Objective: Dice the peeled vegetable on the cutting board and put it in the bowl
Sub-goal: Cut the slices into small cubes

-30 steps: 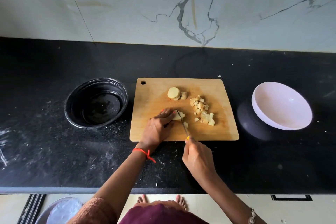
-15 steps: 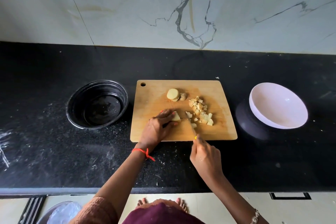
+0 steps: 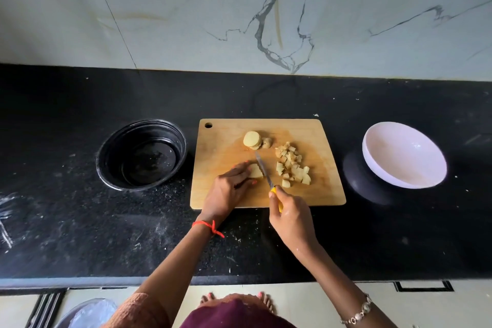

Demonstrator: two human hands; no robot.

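Nearest the counter edge, the right hand (image 3: 290,217), a beaded metal bracelet (image 3: 358,313) on its wrist, is curled tight round the yellow handle of a small steel-bladed knife (image 3: 267,180). The blade angles away and a little left across the board, its edge down just beside a pale yellow chunk of peeled vegetable (image 3: 256,171).

The left hand (image 3: 226,189), with a red thread (image 3: 206,225) tied at the wrist, lies over that chunk from the left. Its fingers are bent and their tips press it down on the rectangular wooden cutting board (image 3: 221,146), right next to the blade.

To the right of the knife, apart from it, lies a loose heap of pale diced cubes (image 3: 292,168), all on the board. Further back sits a short stack of round uncut slices (image 3: 251,139), with a brownish scrap touching its right side.

The wide white bowl (image 3: 404,157) stands well to the right of the board on the speckled black stone countertop (image 3: 80,221), tilted, with nothing in it. A round black bowl (image 3: 143,154) stands to the board's left. Behind everything rises a pale marble wall with grey veins (image 3: 186,21).
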